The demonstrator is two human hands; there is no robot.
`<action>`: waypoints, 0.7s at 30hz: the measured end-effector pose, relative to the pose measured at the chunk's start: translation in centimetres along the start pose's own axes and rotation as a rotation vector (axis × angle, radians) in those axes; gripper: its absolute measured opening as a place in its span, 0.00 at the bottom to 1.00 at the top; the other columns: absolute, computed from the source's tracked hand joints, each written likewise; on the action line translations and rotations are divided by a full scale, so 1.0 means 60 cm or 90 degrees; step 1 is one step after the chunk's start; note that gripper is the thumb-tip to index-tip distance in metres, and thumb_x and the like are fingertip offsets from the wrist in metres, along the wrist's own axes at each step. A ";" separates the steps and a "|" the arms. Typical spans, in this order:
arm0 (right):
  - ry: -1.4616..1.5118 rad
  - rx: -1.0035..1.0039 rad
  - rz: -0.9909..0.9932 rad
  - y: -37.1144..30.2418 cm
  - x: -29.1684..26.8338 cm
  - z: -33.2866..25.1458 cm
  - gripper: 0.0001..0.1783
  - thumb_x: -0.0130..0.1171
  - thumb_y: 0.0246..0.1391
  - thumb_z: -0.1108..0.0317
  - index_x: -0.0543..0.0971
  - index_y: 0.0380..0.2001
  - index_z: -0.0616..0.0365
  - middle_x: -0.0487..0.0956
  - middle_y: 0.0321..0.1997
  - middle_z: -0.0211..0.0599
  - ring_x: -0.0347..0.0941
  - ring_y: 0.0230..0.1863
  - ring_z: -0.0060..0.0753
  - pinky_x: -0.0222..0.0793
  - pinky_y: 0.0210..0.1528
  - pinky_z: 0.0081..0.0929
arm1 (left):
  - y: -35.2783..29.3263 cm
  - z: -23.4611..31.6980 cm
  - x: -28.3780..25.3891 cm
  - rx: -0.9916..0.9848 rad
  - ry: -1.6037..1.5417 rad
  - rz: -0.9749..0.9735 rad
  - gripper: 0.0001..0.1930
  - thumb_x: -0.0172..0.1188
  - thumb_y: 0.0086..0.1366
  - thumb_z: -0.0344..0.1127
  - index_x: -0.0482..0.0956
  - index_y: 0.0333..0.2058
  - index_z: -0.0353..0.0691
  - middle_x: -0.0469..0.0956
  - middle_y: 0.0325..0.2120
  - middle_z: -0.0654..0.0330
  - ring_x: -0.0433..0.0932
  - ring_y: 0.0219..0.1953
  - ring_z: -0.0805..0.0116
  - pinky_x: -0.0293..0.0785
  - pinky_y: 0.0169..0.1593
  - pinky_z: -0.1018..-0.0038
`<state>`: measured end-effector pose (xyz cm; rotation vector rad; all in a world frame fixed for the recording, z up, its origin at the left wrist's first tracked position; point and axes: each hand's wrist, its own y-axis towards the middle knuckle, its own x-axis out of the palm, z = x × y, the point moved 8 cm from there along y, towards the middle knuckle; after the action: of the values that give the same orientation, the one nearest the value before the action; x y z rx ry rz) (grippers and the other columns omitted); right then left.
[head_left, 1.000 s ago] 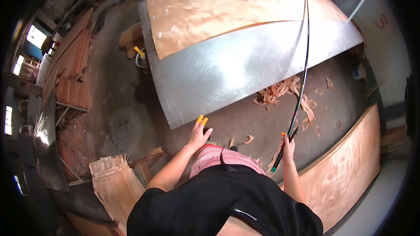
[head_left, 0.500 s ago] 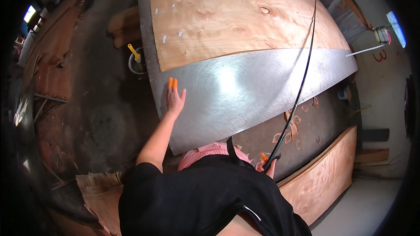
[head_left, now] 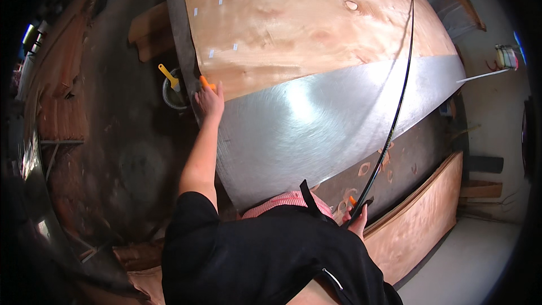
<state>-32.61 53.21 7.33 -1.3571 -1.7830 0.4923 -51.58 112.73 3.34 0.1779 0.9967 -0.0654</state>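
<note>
- Reaching out from the lower edge, the left hand (head_left: pixel 209 100) lies on the left edge of the large grey metal sheet (head_left: pixel 316 130), just where the broad thin plywood veneer sheet (head_left: pixel 293 22) ends on top of it.
- That left hand is closed around a small orange-handled tool (head_left: pixel 206 83), whose tip pokes up past the fingers onto the veneer's lower left corner.
- The right hand (head_left: pixel 358 218) sits below the metal sheet's lower edge, gripped around the bottom end of a long thin black strip (head_left: pixel 395 113); a bit of orange shows at the fingers, but what it is cannot be told.
- From that hand the black strip arcs up across the right part of the metal sheet and on over the veneer to its far upper right edge.
- The metal sheet lies on a surface and fills the middle of the view; the veneer covers its far half.
- Left of the metal sheet, near the left hand, stands a dark round bucket (head_left: pixel 174 95) with a yellow-handled brush (head_left: pixel 168 75) in it.
- Curled wood scraps (head_left: pixel 377 165) lie on the floor right below the sheet's lower right edge.
- Beyond those scraps, further right of the metal sheet, a second plywood board (head_left: pixel 418 220) lies low.
- The person's black top (head_left: pixel 265 260) fills the lower middle.
</note>
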 end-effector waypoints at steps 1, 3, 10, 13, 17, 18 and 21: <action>-0.001 0.001 0.004 0.003 0.002 -0.001 0.30 0.37 0.53 0.43 0.69 0.45 0.57 0.70 0.24 0.33 0.58 0.16 0.22 0.53 0.20 0.17 | 0.021 -0.010 0.003 -0.048 -0.010 -0.017 0.32 0.49 0.55 0.56 0.62 0.50 0.37 0.70 0.36 0.51 0.68 0.43 0.55 0.55 0.53 0.60; 0.002 -0.002 0.015 0.002 0.005 -0.003 0.29 0.38 0.54 0.44 0.69 0.44 0.57 0.70 0.25 0.33 0.59 0.16 0.22 0.53 0.20 0.18 | 0.061 -0.033 0.005 -0.140 -0.034 -0.053 0.30 0.52 0.52 0.58 0.69 0.44 0.38 0.70 0.37 0.50 0.68 0.44 0.55 0.58 0.51 0.62; 0.013 -0.014 0.003 0.002 0.009 -0.011 0.28 0.37 0.55 0.46 0.68 0.47 0.57 0.70 0.25 0.34 0.59 0.17 0.23 0.54 0.21 0.20 | 0.220 0.012 0.023 -0.143 -0.701 -0.224 0.14 0.58 0.53 0.41 0.74 0.29 0.33 0.75 0.28 0.60 0.74 0.27 0.70 0.68 0.29 0.77; 0.009 -0.016 -0.013 0.002 0.018 -0.011 0.29 0.36 0.55 0.46 0.66 0.49 0.58 0.70 0.25 0.33 0.59 0.18 0.22 0.54 0.21 0.19 | 0.251 0.116 0.003 -0.229 -0.828 -0.424 0.14 0.55 0.55 0.36 0.71 0.38 0.33 0.75 0.33 0.57 0.76 0.34 0.66 0.74 0.37 0.71; -0.008 -0.029 -0.026 -0.002 0.016 -0.013 0.29 0.36 0.55 0.47 0.66 0.49 0.59 0.70 0.26 0.32 0.59 0.18 0.20 0.54 0.21 0.18 | 0.304 0.238 -0.063 -0.155 -0.839 -0.403 0.13 0.57 0.53 0.36 0.72 0.35 0.35 0.76 0.30 0.58 0.76 0.31 0.68 0.74 0.33 0.72; -0.013 -0.029 -0.026 -0.002 0.014 -0.013 0.29 0.36 0.55 0.47 0.66 0.49 0.60 0.70 0.26 0.32 0.59 0.18 0.20 0.54 0.21 0.17 | 0.316 0.262 -0.085 -0.135 -0.851 -0.390 0.12 0.57 0.53 0.36 0.73 0.35 0.36 0.76 0.29 0.58 0.76 0.30 0.68 0.74 0.32 0.73; -0.012 -0.037 -0.039 0.001 0.011 -0.013 0.29 0.36 0.55 0.47 0.65 0.50 0.59 0.70 0.26 0.31 0.59 0.18 0.19 0.55 0.20 0.18 | 0.347 0.293 -0.147 -0.093 -0.857 -0.314 0.10 0.56 0.54 0.37 0.72 0.32 0.37 0.76 0.27 0.59 0.76 0.28 0.69 0.74 0.29 0.77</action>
<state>-32.01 53.74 7.98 -1.3370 -1.8611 0.4240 -38.95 129.84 22.52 -0.2478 -0.3229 -0.4912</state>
